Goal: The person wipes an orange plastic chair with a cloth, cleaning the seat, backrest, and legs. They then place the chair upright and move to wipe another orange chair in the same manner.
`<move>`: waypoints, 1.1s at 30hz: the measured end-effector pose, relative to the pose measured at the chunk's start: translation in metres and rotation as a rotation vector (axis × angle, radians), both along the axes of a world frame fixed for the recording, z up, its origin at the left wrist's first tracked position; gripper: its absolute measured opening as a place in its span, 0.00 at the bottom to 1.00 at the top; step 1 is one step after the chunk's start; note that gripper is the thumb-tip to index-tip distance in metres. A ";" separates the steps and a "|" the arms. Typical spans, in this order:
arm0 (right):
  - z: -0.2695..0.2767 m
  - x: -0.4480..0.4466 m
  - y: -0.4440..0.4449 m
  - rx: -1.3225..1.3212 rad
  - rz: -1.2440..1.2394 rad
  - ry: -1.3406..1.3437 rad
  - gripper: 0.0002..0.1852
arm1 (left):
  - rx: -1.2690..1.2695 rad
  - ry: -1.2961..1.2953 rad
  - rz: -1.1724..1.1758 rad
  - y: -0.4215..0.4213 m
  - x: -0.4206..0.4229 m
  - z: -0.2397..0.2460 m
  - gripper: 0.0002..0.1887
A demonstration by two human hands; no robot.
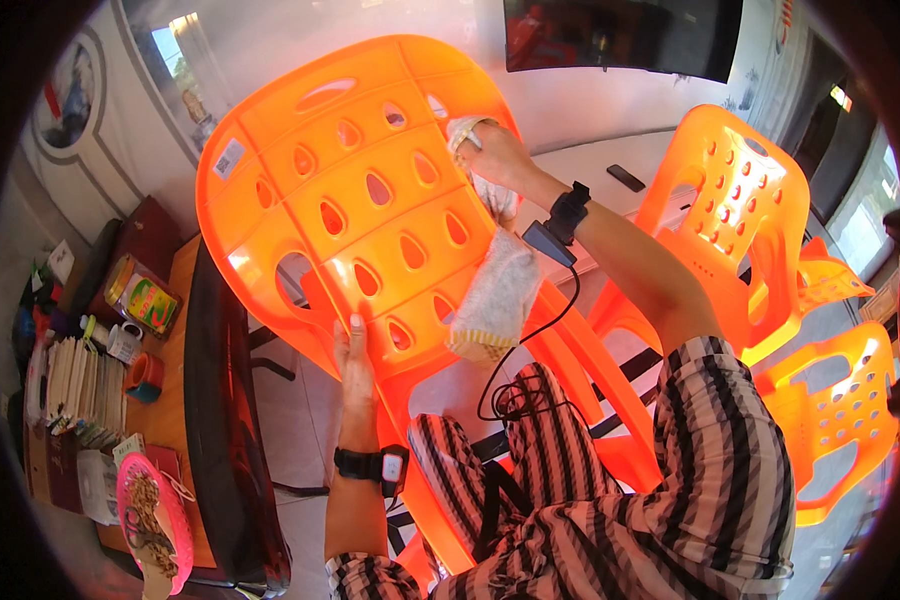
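Observation:
An orange plastic chair (360, 202) with drop-shaped holes in its backrest stands tilted before me, its back turned towards me. My right hand (491, 154) grips a whitish cloth (495, 292) with a yellow-striped edge and presses it on the backrest's upper right rim. Much of that cloth hangs down along the chair's right side. Lower down, my left hand (356, 364) holds the chair near the bottom of the backrest, thumb on the face turned to me; its other fingers are partly hidden. A sticker with a printed code (228, 159) is on the upper left.
More orange chairs (727, 195) stand at the right. A wooden desk (172, 352) on the left bears books (82, 386), a mug (124, 341), a plastic jar (141, 296) and a pink basket (184, 525). A phone (625, 178) lies on a white cabinet. A cable (529, 397) hangs from my right wrist.

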State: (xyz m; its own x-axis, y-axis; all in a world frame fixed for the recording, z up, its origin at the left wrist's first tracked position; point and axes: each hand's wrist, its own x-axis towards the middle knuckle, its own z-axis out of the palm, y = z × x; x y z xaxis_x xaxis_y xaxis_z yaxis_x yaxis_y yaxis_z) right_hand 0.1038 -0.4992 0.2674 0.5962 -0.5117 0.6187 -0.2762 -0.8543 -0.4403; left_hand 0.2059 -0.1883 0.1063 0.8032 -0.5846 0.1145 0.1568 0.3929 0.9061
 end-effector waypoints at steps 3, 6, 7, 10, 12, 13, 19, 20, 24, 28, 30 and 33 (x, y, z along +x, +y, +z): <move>0.001 -0.007 0.009 0.100 0.147 0.076 0.21 | -0.001 0.022 0.020 0.000 0.003 -0.005 0.27; 0.005 -0.012 0.006 0.119 0.186 0.141 0.22 | -0.105 -0.017 -0.065 0.001 0.007 -0.009 0.24; 0.008 -0.013 0.002 0.157 0.097 0.100 0.22 | -0.055 0.011 -0.036 0.001 0.009 -0.011 0.24; 0.023 -0.008 -0.025 0.180 -0.190 -0.145 0.22 | -0.032 0.016 -0.010 0.001 0.010 -0.011 0.23; 0.045 -0.002 -0.056 0.082 -0.362 -0.326 0.22 | -0.092 -0.025 -0.061 0.001 0.008 -0.008 0.23; 0.055 0.002 -0.071 0.004 -0.435 -0.396 0.23 | -0.108 -0.013 -0.081 0.002 0.006 -0.006 0.23; 0.084 0.034 -0.120 -0.199 -0.193 0.035 0.24 | -0.126 0.042 -0.091 0.004 -0.006 0.008 0.23; 0.082 0.038 -0.121 -0.150 -0.234 0.060 0.23 | -0.124 0.028 -0.097 0.004 -0.007 0.009 0.23; 0.066 0.045 -0.119 -0.139 -0.404 0.016 0.22 | -0.117 0.039 -0.051 0.003 -0.006 0.005 0.22; 0.050 0.036 -0.122 -0.161 -0.470 0.059 0.21 | -0.058 -0.001 -0.029 0.003 -0.004 0.002 0.21; 0.042 0.026 -0.122 -0.125 -0.447 0.084 0.22 | -0.055 -0.005 -0.014 0.004 -0.004 0.002 0.20; 0.019 0.006 -0.116 -0.054 -0.460 0.100 0.22 | -0.112 -0.004 -0.098 0.004 -0.004 0.004 0.21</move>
